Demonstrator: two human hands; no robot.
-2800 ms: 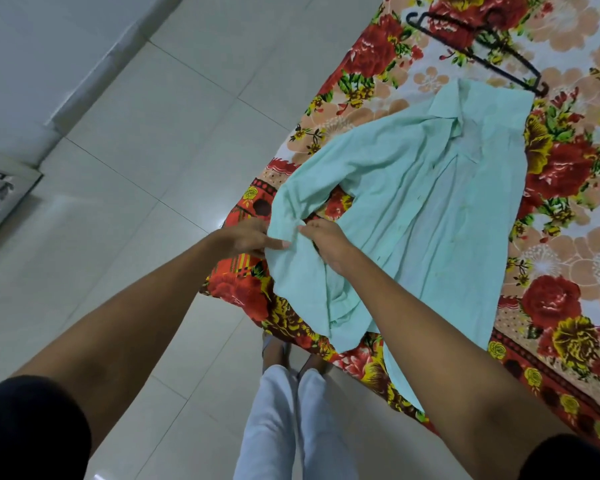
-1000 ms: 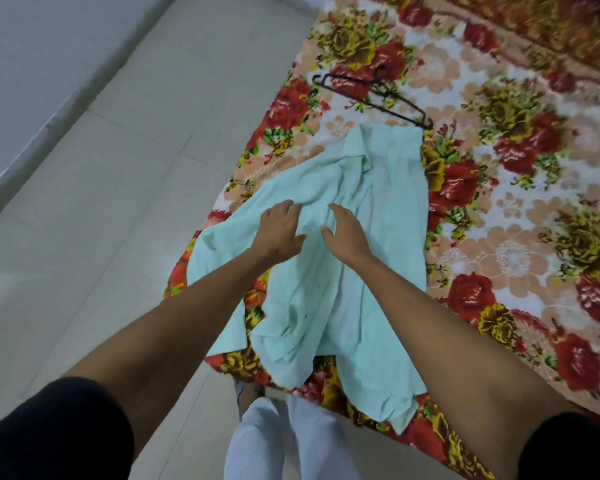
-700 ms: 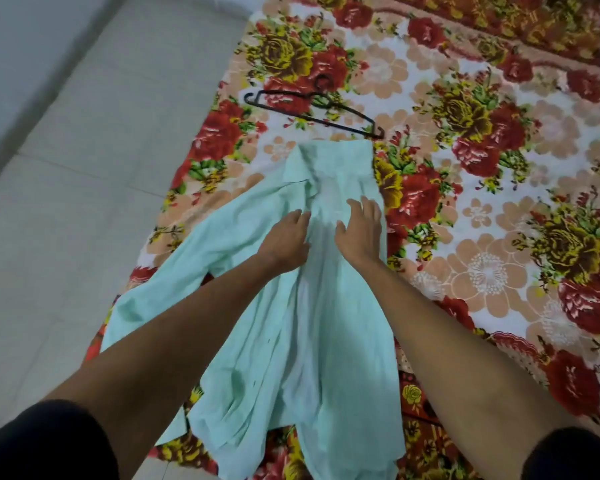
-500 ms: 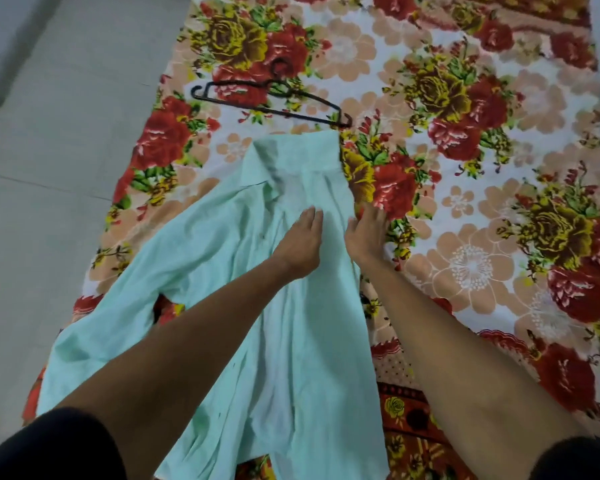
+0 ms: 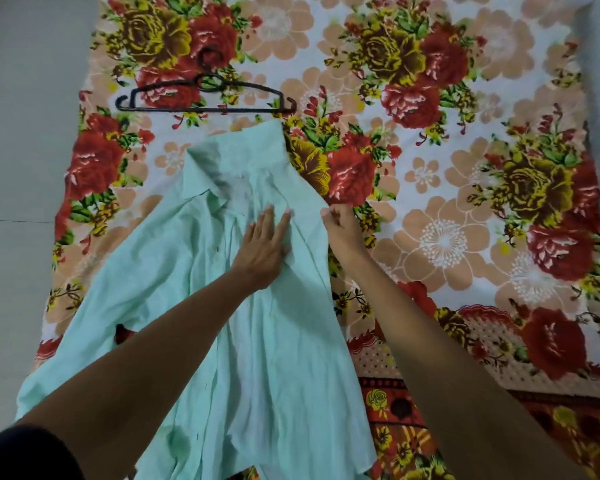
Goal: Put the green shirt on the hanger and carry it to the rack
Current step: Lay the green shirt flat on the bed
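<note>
left hand [image 5: 262,247] flat on green shirt [image 5: 257,341], right hand [image 5: 340,225] grip pinching its edge, hanger [image 5: 205,98] beyond

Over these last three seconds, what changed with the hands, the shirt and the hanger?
Both hands moved from the sleeve end up toward the collar. The left hand now presses flat on the green shirt; the right hand pinches its right edge near the shoulder. The shirt lies more spread out on the floral bedspread. The black hanger stayed untouched, lying beyond the collar.
</note>
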